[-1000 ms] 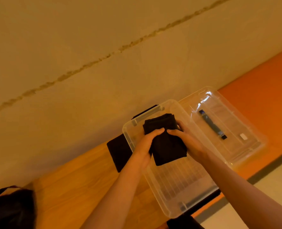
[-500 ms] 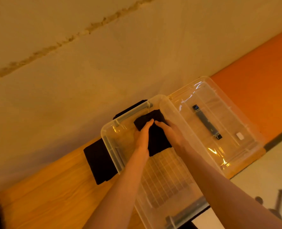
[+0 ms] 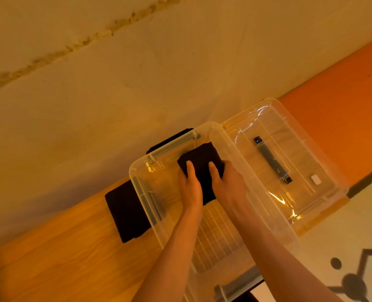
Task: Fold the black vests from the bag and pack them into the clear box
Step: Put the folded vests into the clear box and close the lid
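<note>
A clear plastic box stands on the wooden table, its far end near the wall. Inside it, at the far right corner, lies a folded black vest. My left hand and my right hand both reach into the box and rest on the vest, thumbs on top and fingers at its sides. A second folded black vest lies on the table just left of the box, partly behind its wall.
The box's clear lid with a dark handle lies right of the box on the table. The wooden table meets a pale wall at the back. Its front edge drops to a light patterned floor on the right.
Both hands have carried the folded vest from above the box down into its far right corner. The camera has tilted, so the box sits larger and lower in view.
</note>
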### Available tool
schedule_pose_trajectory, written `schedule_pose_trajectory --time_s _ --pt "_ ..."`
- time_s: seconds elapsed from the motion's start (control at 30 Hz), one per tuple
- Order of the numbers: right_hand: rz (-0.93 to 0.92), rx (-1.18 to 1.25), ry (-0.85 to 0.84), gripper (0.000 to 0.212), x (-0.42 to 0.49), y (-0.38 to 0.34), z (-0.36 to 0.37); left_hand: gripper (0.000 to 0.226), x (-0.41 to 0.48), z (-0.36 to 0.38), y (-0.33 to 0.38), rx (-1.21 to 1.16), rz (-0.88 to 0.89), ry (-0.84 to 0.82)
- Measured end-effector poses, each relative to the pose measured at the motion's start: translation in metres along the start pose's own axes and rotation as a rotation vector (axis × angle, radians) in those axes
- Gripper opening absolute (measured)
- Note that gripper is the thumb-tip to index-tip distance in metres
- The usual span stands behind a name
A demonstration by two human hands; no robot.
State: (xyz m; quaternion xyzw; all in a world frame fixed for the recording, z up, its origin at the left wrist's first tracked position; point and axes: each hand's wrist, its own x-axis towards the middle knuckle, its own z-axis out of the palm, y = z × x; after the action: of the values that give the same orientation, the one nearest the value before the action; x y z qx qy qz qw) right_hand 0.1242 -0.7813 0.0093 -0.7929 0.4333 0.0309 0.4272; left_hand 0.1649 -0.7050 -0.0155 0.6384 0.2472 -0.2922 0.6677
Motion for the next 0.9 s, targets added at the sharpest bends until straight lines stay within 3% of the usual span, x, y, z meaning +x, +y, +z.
schedule_pose_trajectory --time_s 0.27,0.47,0.6,0.7,0.77,0.83,0.9 --pt "-0.117 -0.439 0.024 0.054 -0.014 -0.013 -0.014 0.052 0.003 0.018 -0.001 -0.091 0.058 -0.007" --pt "-0.255 -0.569 -0.126 0.057 -0.032 -0.016 -0.025 0.052 0.000 0.023 0.004 -0.075 0.042 -0.026" --pt "-0.281 -0.464 -0.089 0.056 -0.039 -0.016 -0.028 0.056 -0.022 0.005 0.025 -0.114 -0.011 -0.092" --pt "-0.349 -0.339 -0.019 0.051 -0.060 -0.022 -0.027 0.044 -0.067 -0.018 0.043 -0.041 0.140 -0.045" --pt "-0.366 -0.209 -0.013 0.048 -0.080 -0.030 -0.022 0.041 -0.100 -0.046 0.047 0.033 0.378 -0.005" --pt "-0.437 -0.099 -0.031 0.045 -0.102 -0.041 -0.012 0.034 -0.119 -0.084 0.043 0.107 0.616 0.093" --pt "-0.537 -0.043 -0.077 0.042 -0.123 -0.056 0.003 0.028 -0.117 -0.127 0.038 0.114 0.710 0.271"
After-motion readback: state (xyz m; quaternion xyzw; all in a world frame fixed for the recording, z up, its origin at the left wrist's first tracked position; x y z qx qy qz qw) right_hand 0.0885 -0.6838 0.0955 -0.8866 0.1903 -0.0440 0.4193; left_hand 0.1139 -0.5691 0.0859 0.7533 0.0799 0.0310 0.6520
